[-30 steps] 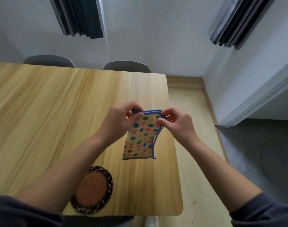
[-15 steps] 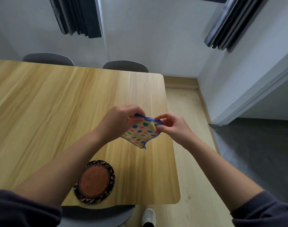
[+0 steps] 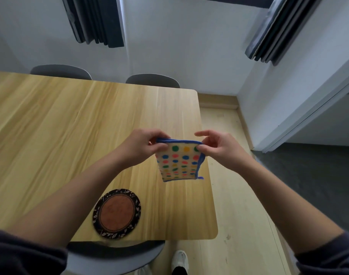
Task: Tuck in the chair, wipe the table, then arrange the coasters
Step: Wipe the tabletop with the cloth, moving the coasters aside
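In the head view, a dotted cloth (image 3: 179,161) with a blue border is being held up above the near right part of the worktop (image 3: 70,135). Its top edge is being pinched at the left corner by the left hand (image 3: 143,148) and at the right corner by the right hand (image 3: 219,148), so each grip is closed on the cloth, and the cloth is hanging free, not touching the wood.

The near chair (image 3: 114,257) is sitting with its seat partly under the near edge, so the tucking step is judged to be done. The wiping step is judged to be in hand: the cloth is being spread or folded, and wiping is not yet being done. For the next move, the cloth is probably being brought down flat onto the wood and pressed under one palm. The coaster (image 3: 117,213) is lying close to the near edge, a little over it, so care is needed there, or it is being lifted first.

Counted in this view: one cloth, one round coaster with a brown centre and a dark patterned rim, three chairs (one near, two at the far side (image 3: 60,71) (image 3: 153,80)), two hands. Whether more coasters are lying outside the view cannot be told.
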A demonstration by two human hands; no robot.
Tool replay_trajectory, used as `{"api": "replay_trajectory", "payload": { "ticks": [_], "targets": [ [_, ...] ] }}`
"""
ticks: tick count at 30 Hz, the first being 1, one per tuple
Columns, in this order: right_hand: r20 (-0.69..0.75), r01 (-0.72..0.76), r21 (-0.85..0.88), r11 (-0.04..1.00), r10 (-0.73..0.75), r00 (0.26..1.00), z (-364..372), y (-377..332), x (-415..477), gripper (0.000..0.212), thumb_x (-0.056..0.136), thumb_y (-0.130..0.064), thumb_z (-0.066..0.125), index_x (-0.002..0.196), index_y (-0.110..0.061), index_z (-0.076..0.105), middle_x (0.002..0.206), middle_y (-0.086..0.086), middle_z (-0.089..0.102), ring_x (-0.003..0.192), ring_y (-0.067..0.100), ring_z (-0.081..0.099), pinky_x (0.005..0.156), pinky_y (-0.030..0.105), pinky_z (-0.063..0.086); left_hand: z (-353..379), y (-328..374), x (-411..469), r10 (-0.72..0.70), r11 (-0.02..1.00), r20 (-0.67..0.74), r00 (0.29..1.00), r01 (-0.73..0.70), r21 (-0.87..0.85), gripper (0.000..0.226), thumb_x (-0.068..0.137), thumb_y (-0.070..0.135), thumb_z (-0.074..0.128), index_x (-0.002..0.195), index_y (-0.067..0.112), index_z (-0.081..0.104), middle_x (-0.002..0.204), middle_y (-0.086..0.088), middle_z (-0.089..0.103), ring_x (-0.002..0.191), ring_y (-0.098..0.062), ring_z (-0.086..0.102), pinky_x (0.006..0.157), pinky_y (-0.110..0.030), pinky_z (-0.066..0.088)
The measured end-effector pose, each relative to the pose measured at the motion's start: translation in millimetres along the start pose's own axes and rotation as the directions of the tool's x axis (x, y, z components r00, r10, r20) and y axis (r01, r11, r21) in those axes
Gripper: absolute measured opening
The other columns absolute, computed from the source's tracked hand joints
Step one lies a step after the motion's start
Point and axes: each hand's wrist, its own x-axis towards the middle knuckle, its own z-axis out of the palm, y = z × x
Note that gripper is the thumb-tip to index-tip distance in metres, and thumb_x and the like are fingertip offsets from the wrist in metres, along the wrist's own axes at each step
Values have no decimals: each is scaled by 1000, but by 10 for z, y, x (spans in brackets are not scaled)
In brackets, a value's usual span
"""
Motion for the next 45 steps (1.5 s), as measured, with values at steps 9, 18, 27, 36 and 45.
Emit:
{"api": "replay_trajectory", "payload": {
  "ticks": [9, 18, 27, 36, 45],
  "targets": [
    [405, -216, 132, 967, 147, 903, -109, 154, 54, 7, 94, -16, 63, 89, -12, 65, 86, 4, 75, 74, 12, 68, 66, 22, 55, 25, -84, 5, -171, 873, 410, 896, 330, -358, 16, 90, 24, 62, 91, 8, 61, 88, -6, 72, 83, -20, 71, 62, -24, 55],
    [398, -463, 85, 882, 396, 827, 361, 1247, 978, 9, 91, -20, 66, 88, -12, 65, 80, 1, 66, 62, 7, 57, 58, 22, 49, 653, -875, 698, -474, 799, 357, 805, 564, -209, 17, 95, 14, 57, 104, 2, 62, 101, -16, 66, 80, -20, 66, 66, -31, 60],
    [61, -317, -177, 932, 332, 941, 722, 1781, 1083, 4, 86, -23, 69, 86, -22, 65, 85, -9, 65, 81, 10, 60, 63, 22, 44, 1095, -1398, 726, -318, 943, 85, 944, 305, 133, 6, 89, 21, 65, 94, 19, 69, 92, 5, 64, 85, -10, 60, 79, -30, 51],
    [252, 99, -529, 843, 44, 967, 1294, 1823, -209, 3, 89, -24, 60, 87, -26, 58, 99, -8, 59, 98, 16, 53, 80, 30, 38, 1358, -1400, -489, 198, 846, 318, 927, -326, 422, 15, 70, 26, 81, 77, 25, 67, 81, 5, 60, 70, -13, 56, 60, -22, 37],
    [-99, -86, -480, 873, 43, 994, 1469, 1942, -42, 32, 94, -33, 59, 122, -20, 63, 115, -4, 59, 112, 15, 52, 95, 32, 37, 1652, -1534, -370, -197, 901, 3, 980, 180, 396, 33, 89, 34, 55, 119, 22, 57, 112, 8, 55, 103, -10, 53, 89, -30, 46]
  ]
}}
